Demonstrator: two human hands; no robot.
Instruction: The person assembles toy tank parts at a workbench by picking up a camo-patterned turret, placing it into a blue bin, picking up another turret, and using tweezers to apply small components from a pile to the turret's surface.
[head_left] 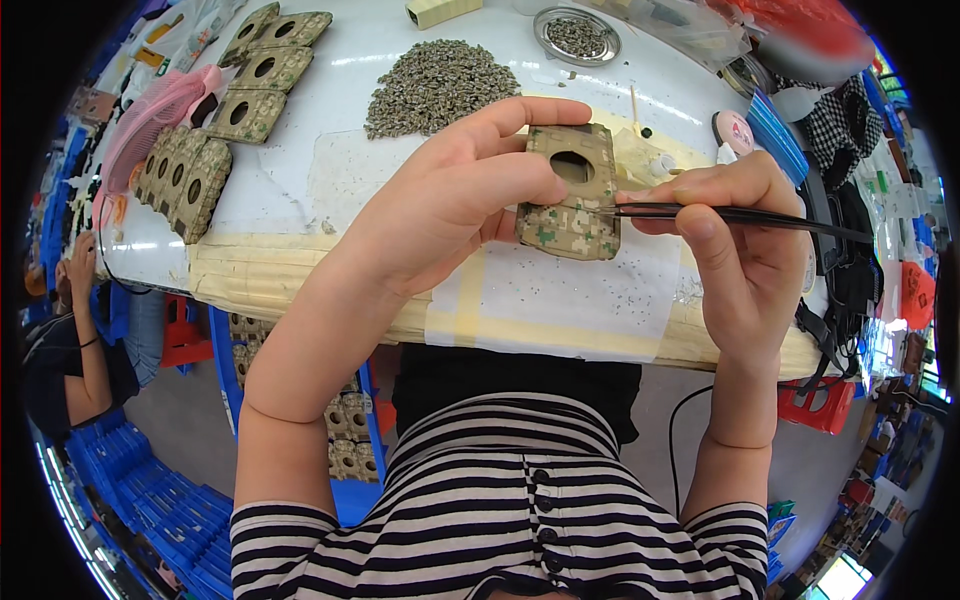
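Observation:
My left hand (440, 190) is closed around a camouflage-patterned model tank hull (570, 228), gripping it by its left side. The hull has a round hole in its top and is tilted up above the front of the table. From the right, my right hand (745, 225) holds black tweezers (740, 214) in a pinch. Their tips meet the hull's surface just below the hole. Whether a small part sits between the tips is too small to tell. Under the hands lies a white sheet (560, 310) scattered with tiny specks.
A heap of small greenish parts (440, 88) lies beyond my left hand, and a round metal dish (577, 36) holds more. Camouflage hulls (185, 180) line the left side beside a pink mesh basket (150, 120). Blue-striped packaging (775, 135) lies right. Another person's arm (85, 340) shows far left.

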